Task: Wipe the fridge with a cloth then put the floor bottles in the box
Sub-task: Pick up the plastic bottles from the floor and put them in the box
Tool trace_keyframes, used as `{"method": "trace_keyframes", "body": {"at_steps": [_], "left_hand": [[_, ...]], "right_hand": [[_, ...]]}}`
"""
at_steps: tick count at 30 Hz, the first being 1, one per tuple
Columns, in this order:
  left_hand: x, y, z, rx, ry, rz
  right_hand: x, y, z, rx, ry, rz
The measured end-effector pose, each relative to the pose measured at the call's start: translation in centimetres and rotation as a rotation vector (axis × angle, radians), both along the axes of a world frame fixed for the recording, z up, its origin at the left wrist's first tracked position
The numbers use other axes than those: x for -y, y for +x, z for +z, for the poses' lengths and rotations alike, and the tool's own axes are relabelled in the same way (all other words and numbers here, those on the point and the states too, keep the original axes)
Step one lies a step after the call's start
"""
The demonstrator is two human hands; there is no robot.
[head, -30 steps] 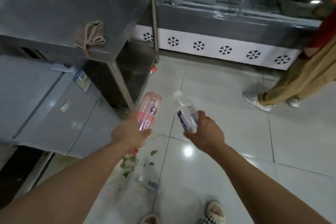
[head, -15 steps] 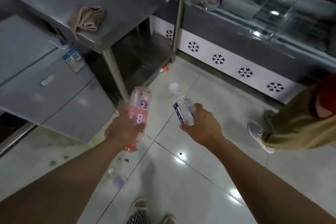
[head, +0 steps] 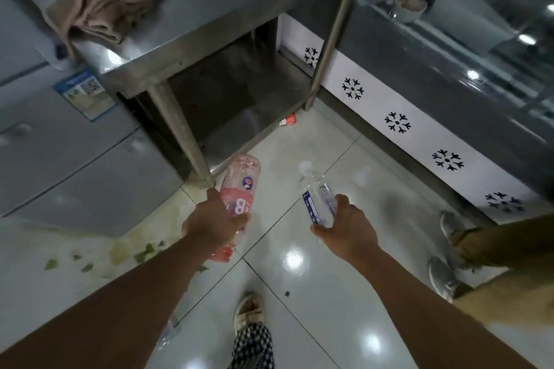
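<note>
1. Carrying two bottles marks this as the second half of the job: the person stands on the tiled floor with both arms stretched forward.
2. The left hand is wrapped around a pink bottle, base pointing away and the cap end hanging below the palm.
3. The right hand is closed around a clear bottle with a blue label, its white cap tilted up and away.
4. Both bottles are off the floor, held near the leg of the steel counter.
5. The cloth lies bunched on the counter's corner, just beside the fridge, which suggests the wiping is finished.
6. No box is in view, so the next move calls for turning to find it, then lowering each bottle in and loosening the fingers.
7. Another clear bottle seems to lie low on the floor by the left forearm, too blurred to be sure; if so, it needs a return trip.
8. Green scraps litter the tiles near the fridge, and a second person's shoes stand close on the right, so the turn wants care.
</note>
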State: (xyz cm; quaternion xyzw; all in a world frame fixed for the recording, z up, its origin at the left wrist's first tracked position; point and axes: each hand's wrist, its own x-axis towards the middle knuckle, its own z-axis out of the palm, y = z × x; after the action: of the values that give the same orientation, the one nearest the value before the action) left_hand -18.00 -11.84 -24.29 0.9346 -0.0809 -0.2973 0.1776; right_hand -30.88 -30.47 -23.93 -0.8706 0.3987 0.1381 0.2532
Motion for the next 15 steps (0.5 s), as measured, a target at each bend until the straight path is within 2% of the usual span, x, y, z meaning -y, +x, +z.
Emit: {"method": "trace_keyframes", "body": {"at_steps": [9, 15], "left_hand": [[7.1, 4.8, -7.8, -0.070, 0.032, 0.029], [11.4, 6.5, -15.5, -0.134, 0.052, 0.165]], "right_hand": [[7.5, 7.4, -8.6, -0.070, 0.059, 0.084], [12.9, 12.5, -16.9, -0.102, 0.060, 0.182]]}}
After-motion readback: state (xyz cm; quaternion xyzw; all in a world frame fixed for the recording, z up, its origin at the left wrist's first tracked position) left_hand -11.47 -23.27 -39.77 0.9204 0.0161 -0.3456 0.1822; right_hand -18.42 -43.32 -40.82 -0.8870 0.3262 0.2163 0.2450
